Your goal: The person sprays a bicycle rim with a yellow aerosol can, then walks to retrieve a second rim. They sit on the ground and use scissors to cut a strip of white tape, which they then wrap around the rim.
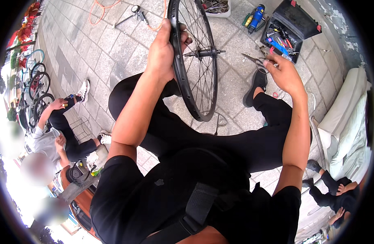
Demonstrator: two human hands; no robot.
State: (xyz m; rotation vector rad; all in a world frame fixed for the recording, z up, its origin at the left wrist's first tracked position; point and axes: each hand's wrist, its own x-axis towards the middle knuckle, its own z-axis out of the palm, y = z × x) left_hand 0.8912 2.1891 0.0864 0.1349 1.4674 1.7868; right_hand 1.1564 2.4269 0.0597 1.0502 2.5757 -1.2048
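Note:
A bicycle wheel (183,77) stands upright in front of me, its black rim bare of any tyre and dotted with small holes. Thin spokes run from the rim to a dark hub (203,53). My left hand (161,57) is closed around the rim's left side, thumb on the near face and fingertips through at the spokes. Out to the right, my right hand (285,75) holds a pair of scissors (250,58) by the handles, blades pointing left and away from the wheel. Part of that grip is hidden by the hand itself.
An open black toolbox (295,24) of hand tools lies far right, beside a blue cylindrical tool (257,17). A tyre inflator gauge (136,9) with an orange hose rests on the paving. People sit at left and lower right; a padded couch (343,105) flanks my right.

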